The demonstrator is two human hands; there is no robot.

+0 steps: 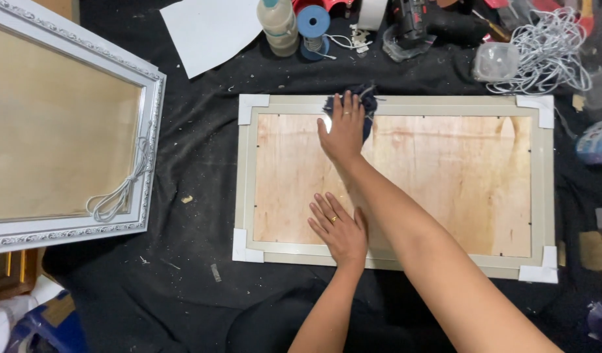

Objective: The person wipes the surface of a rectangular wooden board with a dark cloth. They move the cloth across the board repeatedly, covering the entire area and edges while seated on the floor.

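Observation:
A pale grey picture frame (549, 189) lies face down on the black cloth, with a plywood backing board (444, 183) set in it and white corner guards (253, 108) on its corners. My right hand (343, 131) reaches across to the frame's far edge and presses a dark blue cloth (367, 104) flat against the backing and rim. My left hand (340, 230), wearing a ring, rests palm down with fingers spread on the backing near the frame's near edge.
An ornate white frame (150, 150) with a coiled white cord (121, 193) lies at the left. Along the far edge are a paper sheet (209, 29), a glue bottle (279, 26), a blue thread spool (312, 26), a power drill (425, 23) and a white cable bundle (549, 52).

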